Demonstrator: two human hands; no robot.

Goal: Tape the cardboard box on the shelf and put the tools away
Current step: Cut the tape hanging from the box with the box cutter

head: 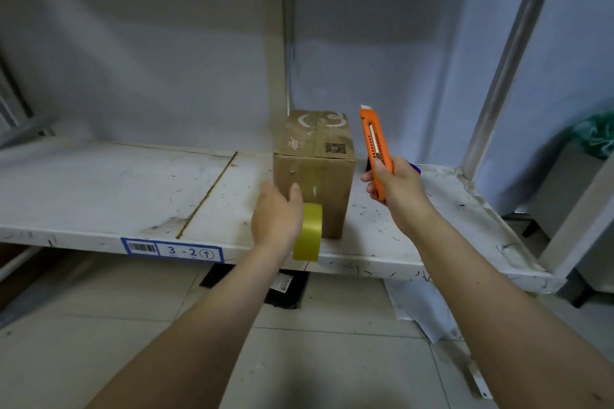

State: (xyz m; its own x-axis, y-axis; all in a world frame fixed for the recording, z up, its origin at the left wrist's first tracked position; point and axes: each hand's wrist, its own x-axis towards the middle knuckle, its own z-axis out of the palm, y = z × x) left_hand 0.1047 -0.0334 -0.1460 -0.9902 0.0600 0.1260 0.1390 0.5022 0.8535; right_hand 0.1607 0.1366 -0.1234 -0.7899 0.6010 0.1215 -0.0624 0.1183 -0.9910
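A brown cardboard box (314,163) stands upright on the white shelf (109,189), with clear tape running over its top and down its front. My left hand (277,216) holds a yellowish tape roll (308,232) against the lower front of the box, and a strip of tape stretches up from the roll onto the box. My right hand (395,181) grips an orange utility knife (374,146) just right of the box, pointing up, with a short blade tip showing.
The shelf front carries a blue label reading 3-2 (172,251). A metal upright (508,53) stands at the right. A small dark and blue object (415,169) lies behind my right hand. Paper and black items (285,285) lie on the tiled floor below.
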